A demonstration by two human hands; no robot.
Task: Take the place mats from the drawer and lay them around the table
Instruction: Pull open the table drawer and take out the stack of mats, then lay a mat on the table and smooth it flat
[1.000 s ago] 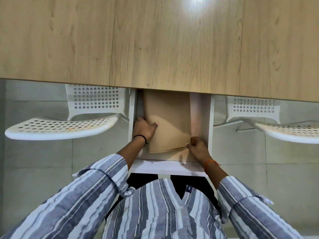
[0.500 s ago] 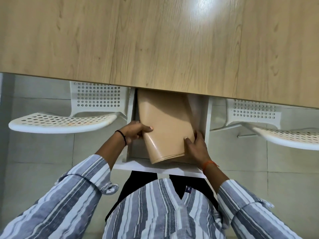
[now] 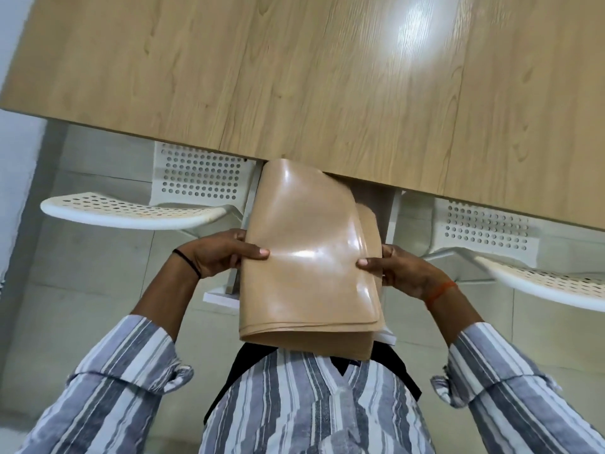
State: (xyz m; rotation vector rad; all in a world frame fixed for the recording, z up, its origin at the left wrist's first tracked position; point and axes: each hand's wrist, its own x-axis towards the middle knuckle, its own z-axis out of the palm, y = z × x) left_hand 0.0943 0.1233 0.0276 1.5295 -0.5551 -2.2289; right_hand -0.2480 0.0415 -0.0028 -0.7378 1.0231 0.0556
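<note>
A stack of glossy tan place mats is held up in front of my chest, its far end curling near the table's front edge. My left hand grips the stack's left side with the thumb on top. On the right side my right hand grips it the same way. Below the mats the open white drawer sticks out from under the light wooden table; the mats hide most of its inside.
Two white perforated chairs are tucked under the table, one to the left and one to the right of the drawer. Pale floor tiles lie beneath. The striped shirt fills the bottom of the view.
Both hands have lifted the stack of place mats up out of the drawer and toward my chest; a second ago it lay flat inside the drawer.
</note>
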